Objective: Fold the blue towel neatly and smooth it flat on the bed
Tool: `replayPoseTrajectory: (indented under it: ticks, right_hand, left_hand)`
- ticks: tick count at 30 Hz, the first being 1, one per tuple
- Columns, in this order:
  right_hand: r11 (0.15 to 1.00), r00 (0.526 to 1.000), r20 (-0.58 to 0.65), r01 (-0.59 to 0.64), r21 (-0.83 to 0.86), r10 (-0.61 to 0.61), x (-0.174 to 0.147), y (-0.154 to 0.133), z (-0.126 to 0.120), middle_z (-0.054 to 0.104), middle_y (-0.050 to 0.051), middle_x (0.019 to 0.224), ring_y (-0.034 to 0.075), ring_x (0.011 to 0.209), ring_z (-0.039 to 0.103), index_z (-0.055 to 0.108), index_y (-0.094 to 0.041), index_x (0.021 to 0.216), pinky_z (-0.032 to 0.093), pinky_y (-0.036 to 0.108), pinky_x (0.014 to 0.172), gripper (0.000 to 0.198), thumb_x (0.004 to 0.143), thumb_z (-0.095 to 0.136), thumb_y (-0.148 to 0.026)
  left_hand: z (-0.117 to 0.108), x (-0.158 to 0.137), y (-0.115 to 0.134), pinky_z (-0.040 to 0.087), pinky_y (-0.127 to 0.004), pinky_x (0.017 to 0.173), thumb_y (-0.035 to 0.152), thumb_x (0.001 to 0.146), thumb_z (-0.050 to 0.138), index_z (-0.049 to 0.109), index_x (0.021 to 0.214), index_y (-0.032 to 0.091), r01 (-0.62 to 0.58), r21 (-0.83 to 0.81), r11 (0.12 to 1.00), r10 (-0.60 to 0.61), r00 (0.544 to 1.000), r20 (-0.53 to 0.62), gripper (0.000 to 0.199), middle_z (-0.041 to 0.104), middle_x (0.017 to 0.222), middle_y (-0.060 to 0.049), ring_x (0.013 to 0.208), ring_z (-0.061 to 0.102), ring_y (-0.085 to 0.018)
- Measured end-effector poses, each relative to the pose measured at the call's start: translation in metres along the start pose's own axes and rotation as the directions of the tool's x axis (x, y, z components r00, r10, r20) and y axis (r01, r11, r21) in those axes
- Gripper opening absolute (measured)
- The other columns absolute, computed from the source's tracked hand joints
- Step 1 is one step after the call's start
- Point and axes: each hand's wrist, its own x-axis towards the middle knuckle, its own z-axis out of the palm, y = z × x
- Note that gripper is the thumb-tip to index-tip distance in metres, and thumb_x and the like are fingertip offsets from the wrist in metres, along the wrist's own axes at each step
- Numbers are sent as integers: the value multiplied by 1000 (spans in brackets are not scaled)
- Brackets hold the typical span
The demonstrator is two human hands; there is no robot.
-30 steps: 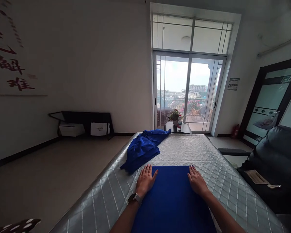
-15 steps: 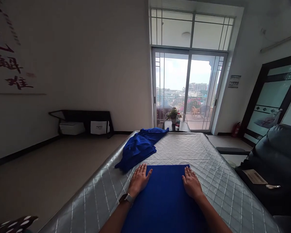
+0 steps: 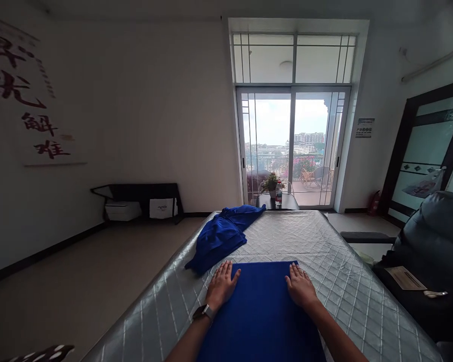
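A flat, smooth rectangle of blue cloth (image 3: 264, 306) lies in front of me on a table with a silver quilted cover (image 3: 287, 231). My left hand (image 3: 222, 284) rests flat on its left edge near the far corner, fingers together and thumb out; a watch is on that wrist. On the far right corner lies my right hand (image 3: 300, 284), also flat with its thumb apart. Beyond the left hand a crumpled blue garment (image 3: 221, 236) is spread loosely along the table's left side. The near end of the flat cloth runs out of the picture.
A black armchair (image 3: 434, 241) stands close on the right, with a brown card (image 3: 405, 278) on it. Past the table's far end are a small dark table (image 3: 287, 202), a potted plant (image 3: 272, 183) and a bottle (image 3: 278, 193). A low black bench (image 3: 145, 192) sits against the left wall.
The view has tilted up slightly and shifted a little to the left. Both hands stay flat at the same places on the blue cloth, and the crumpled garment has not moved.
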Motion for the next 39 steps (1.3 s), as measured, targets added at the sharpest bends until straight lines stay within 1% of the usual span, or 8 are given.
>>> replayPoseTrajectory:
  ticks: [5, 13, 21, 28, 31, 33, 36, 39]
  right_hand:
    - [1000, 1000, -28, 13, -1, -13, 17, 1, -6, 23, 13, 165, 22, 154, 15, 28, -3, 157, 12, 39, 125, 69, 100, 19, -40]
    - [1000, 994, -110, 16, 4, -15, 25, 10, 19, 25, 11, 165, 19, 154, 17, 28, -5, 157, 15, 38, 125, 66, 100, 22, -37]
    - [1000, 993, -115, 23, -5, -23, 25, 10, 18, 25, 12, 165, 19, 154, 16, 28, -6, 157, 14, 38, 125, 64, 102, 22, -36]
    - [1000, 996, -87, 8, -24, -10, 23, 7, 13, 25, 12, 165, 19, 154, 15, 26, -6, 158, 13, 37, 125, 64, 101, 23, -35]
    - [1000, 996, -92, 8, -5, -9, 23, 6, 12, 25, 12, 165, 19, 154, 16, 27, -6, 157, 13, 37, 125, 64, 101, 23, -36]
    - [1000, 996, -93, 6, 6, -5, 23, 6, 12, 24, 11, 165, 20, 154, 16, 27, -7, 157, 14, 38, 125, 64, 101, 23, -36]
    - [1000, 997, -76, 7, 10, -6, 23, 8, 12, 22, 12, 165, 20, 154, 16, 26, -7, 158, 14, 39, 125, 64, 100, 23, -36]
    - [999, 997, -68, 39, -4, -39, 21, 10, 12, 21, 11, 166, 20, 154, 16, 26, -7, 158, 14, 37, 125, 63, 99, 23, -29]
  left_hand:
    - [3, 0, -1, 26, -42, 123, 59, 102, 24, 41, 152, 7, 2, -19, 1000, -2, 1000, 2, 74, 39, 159, -16, 149, 33, -26]
    - [1, 1, -2, 26, -45, 123, 59, 101, 23, 41, 153, 8, 10, -54, 998, -10, 1000, 1, 74, 40, 159, -15, 150, 32, -28]
    - [6, 0, -1, 24, -44, 123, 59, 101, 24, 40, 153, 8, -6, -24, 1000, 5, 1000, -10, 75, 39, 159, -15, 150, 31, -28]
    - [-19, 18, -7, 29, -52, 120, 60, 101, 21, 43, 153, 14, -22, -44, 999, 30, 978, 206, 73, 37, 160, -16, 150, 31, -33]
    - [-32, 23, 30, 27, -52, 121, 62, 101, 17, 45, 151, 10, -29, -60, 998, 35, 993, 116, 78, 38, 159, -18, 150, 29, -34]
    - [-34, 20, 71, 27, -46, 122, 62, 101, 14, 43, 152, 8, -138, -123, 983, 151, 984, 98, 79, 36, 160, -18, 151, 28, -31]
    - [-25, 10, 139, 27, -44, 123, 61, 102, 12, 42, 152, 10, -296, -227, 928, 322, 943, 85, 78, 35, 161, -15, 151, 29, -27]
    - [-10, -1, 185, 22, -46, 125, 58, 103, 12, 41, 153, 12, -387, -291, 875, 409, 912, 17, 73, 36, 161, -13, 152, 26, -25]
